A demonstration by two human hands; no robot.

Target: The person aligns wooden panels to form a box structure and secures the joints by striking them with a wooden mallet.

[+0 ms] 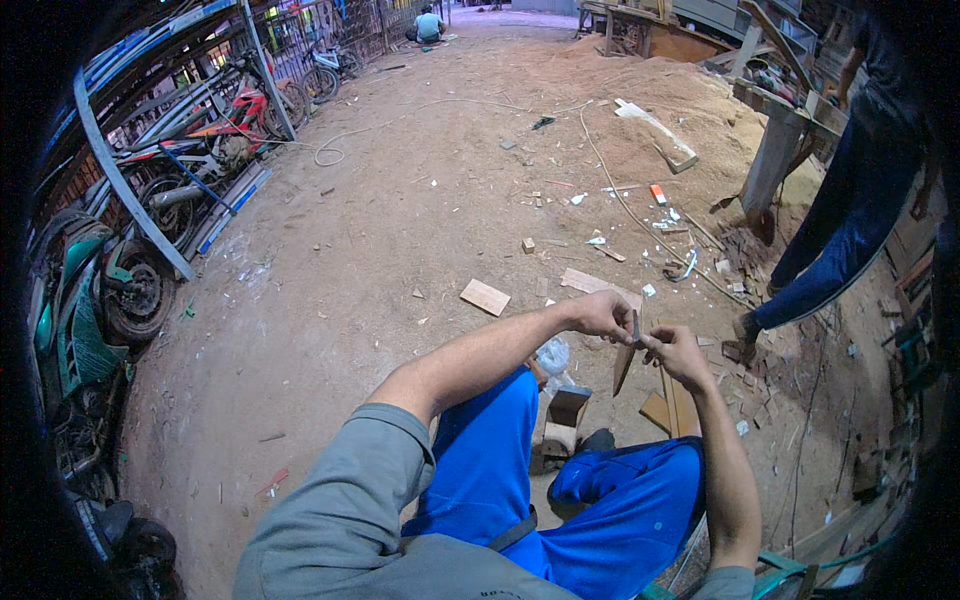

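Out in front of my knees, my left hand (604,316) and my right hand (678,354) meet in a pinch. Both are closed on a thin flat piece (623,370), brown with a dark upper part, which hangs edge-on and narrows downward. Its kind does not show, and fingertips cover some of its top. Below the hands, between my legs, stands a block-like wooden object (560,436) with a dark slanted plate (570,398) on top. Beside it lies a crumpled clear plastic bag (553,354). Wooden strips (680,402) lie under my right forearm.
Wood offcuts (485,297) and a long hose or cable (625,205) are scattered over the dirt floor. A person in dark trousers (838,225) stands at right by a wooden bench (775,150). Motorcycles (135,290) line the left side. Another person (429,26) crouches far back.
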